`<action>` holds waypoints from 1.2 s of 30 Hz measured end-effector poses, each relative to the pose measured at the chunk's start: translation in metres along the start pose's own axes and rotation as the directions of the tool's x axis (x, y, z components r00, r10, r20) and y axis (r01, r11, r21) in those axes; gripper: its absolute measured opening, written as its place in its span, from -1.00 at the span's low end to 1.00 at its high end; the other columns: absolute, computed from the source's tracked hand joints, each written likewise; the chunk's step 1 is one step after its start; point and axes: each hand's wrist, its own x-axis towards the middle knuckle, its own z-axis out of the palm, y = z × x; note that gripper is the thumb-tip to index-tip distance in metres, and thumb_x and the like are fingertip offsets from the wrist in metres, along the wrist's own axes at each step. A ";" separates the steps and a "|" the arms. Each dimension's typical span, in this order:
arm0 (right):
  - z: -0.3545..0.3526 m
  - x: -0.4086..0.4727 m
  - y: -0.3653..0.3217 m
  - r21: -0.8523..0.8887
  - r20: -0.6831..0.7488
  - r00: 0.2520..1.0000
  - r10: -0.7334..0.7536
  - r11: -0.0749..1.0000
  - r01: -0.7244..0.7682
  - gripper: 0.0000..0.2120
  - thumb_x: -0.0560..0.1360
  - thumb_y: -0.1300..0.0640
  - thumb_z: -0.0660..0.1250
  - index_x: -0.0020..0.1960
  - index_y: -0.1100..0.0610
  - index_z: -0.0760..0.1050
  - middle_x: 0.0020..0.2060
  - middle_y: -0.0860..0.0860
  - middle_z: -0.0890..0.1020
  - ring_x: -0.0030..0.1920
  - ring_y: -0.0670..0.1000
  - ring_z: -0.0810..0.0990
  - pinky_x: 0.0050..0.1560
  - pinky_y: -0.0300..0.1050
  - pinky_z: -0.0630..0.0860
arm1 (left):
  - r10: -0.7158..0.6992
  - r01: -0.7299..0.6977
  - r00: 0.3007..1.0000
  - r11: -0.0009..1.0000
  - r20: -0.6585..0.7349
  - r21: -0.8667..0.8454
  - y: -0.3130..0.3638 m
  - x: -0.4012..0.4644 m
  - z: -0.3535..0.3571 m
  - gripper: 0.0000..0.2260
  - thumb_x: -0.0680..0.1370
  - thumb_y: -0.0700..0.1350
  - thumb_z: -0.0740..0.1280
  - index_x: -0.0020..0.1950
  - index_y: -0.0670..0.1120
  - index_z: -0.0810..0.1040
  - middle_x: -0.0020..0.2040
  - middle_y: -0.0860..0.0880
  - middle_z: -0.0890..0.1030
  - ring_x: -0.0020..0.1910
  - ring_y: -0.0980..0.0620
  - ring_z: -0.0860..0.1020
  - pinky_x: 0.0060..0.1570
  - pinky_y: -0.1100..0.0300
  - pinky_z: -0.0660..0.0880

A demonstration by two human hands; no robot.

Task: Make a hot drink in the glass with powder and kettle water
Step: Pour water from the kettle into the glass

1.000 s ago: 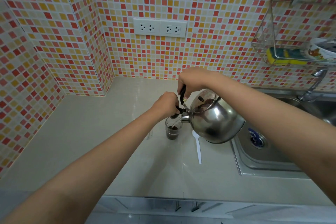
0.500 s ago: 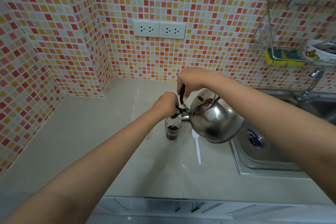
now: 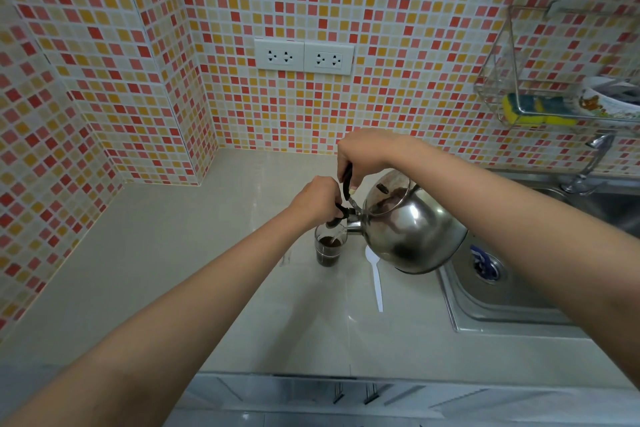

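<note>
1. The small clear drinking glass [image 3: 328,246] stands on the pale countertop [image 3: 194,274], dark liquid inside.
2. My right hand [image 3: 363,154] grips the tilted steel kettle [image 3: 408,229] by its black handle; my left hand [image 3: 317,198] pinches its spout cap.
3. I am mid-pour; next comes levelling off, then stirring with the white plastic spoon [image 3: 375,274].

Counter [image 3: 194,263] left of the glass [image 3: 327,250] lies open; kettle [image 3: 412,236] blocks its right.
</note>
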 end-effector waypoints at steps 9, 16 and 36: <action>-0.001 0.000 0.001 0.002 0.000 1.000 0.004 1.000 -0.004 -0.73 0.34 0.02 0.51 0.04 -0.01 0.67 -0.08 -0.11 0.71 -0.11 -0.02 0.60 -0.28 -0.18 0.42 | -0.001 0.001 1.000 1.000 -0.003 -0.010 0.002 -0.001 -0.001 -0.74 0.48 -0.14 0.45 0.14 -0.20 0.66 0.09 -0.16 0.65 0.05 -0.14 0.61 -0.11 0.11 0.51; -0.001 0.000 0.001 0.004 -0.008 1.000 -0.002 1.000 0.002 -0.73 0.34 0.01 0.51 0.04 -0.02 0.67 -0.09 -0.11 0.71 -0.10 -0.01 0.62 -0.26 -0.17 0.43 | 0.005 -0.005 1.000 1.000 -0.007 -0.006 0.003 -0.002 -0.003 -0.74 0.48 -0.16 0.44 0.14 -0.21 0.66 0.08 -0.17 0.65 0.03 -0.15 0.61 -0.09 0.10 0.52; 0.010 -0.005 0.014 0.125 -0.054 0.999 0.000 0.992 0.006 -0.70 0.37 0.07 0.49 0.10 0.00 0.64 0.00 -0.12 0.70 -0.16 -0.12 0.52 -0.27 -0.22 0.38 | -0.005 0.006 1.000 1.000 0.003 -0.021 -0.001 0.000 -0.003 -0.74 0.47 -0.18 0.46 0.14 -0.22 0.66 0.07 -0.17 0.67 0.00 -0.11 0.63 0.02 0.09 0.59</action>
